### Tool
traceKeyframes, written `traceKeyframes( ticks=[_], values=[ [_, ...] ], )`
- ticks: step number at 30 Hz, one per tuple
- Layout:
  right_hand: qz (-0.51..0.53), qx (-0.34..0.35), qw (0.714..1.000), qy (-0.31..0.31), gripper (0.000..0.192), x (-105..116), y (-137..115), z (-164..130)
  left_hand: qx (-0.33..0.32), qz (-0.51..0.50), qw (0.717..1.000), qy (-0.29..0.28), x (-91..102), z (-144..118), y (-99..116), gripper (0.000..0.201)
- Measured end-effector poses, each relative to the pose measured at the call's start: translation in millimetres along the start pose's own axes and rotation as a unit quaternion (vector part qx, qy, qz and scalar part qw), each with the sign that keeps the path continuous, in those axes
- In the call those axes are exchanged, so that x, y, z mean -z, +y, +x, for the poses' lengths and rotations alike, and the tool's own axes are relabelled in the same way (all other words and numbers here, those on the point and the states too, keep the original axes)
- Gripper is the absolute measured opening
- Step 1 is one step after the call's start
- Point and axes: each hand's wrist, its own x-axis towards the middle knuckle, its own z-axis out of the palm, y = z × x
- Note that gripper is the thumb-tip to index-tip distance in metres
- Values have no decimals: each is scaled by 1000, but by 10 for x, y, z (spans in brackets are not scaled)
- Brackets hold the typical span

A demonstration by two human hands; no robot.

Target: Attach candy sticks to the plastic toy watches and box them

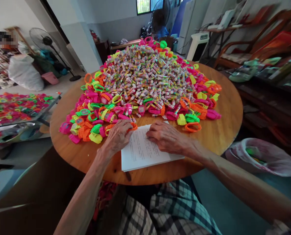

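Note:
My left hand (119,134) is closed on an orange toy watch (134,126), whose band shows at the fingertips. It is at the upper left edge of a stack of printed paper (145,160) lying on the table. My right hand (163,136) rests over the paper with its fingers curled in; whatever is between them is hidden. Just beyond both hands rises a big heap of small wrapped candy rolls (147,75). Around it lie many plastic toy watches (89,120) in pink, orange, green and yellow.
The round wooden table (223,133) carries the heap. At the left a lower table holds more toy watches (18,107). A lined bin (263,156) stands at the right. Behind are a standing fan (47,40), a white sack (25,71) and a wooden chair (253,42). Two people are farther back.

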Motion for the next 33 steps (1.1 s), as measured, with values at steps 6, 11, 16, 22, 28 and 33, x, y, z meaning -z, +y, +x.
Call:
traceKeyframes(
  ticks=[6,11,16,22,28,33],
  values=[
    [47,-37,995,79,29,-188,50,105,23,-51,998,11,-39,-33,-10,16],
    [87,-53,987,125,29,-224,79,227,14,-75,996,34,-60,-41,-6,15],
    [107,-33,985,132,28,-265,94,330,20,-102,993,60,-92,-65,7,17],
    [99,-56,983,140,31,-300,54,378,29,-97,993,54,-118,-96,25,15],
    [117,-24,974,191,29,-403,80,383,2,-86,993,78,-133,-98,25,15],
    [133,27,964,228,26,-488,124,363,-8,-84,992,89,-145,-102,18,13]
  ],
)
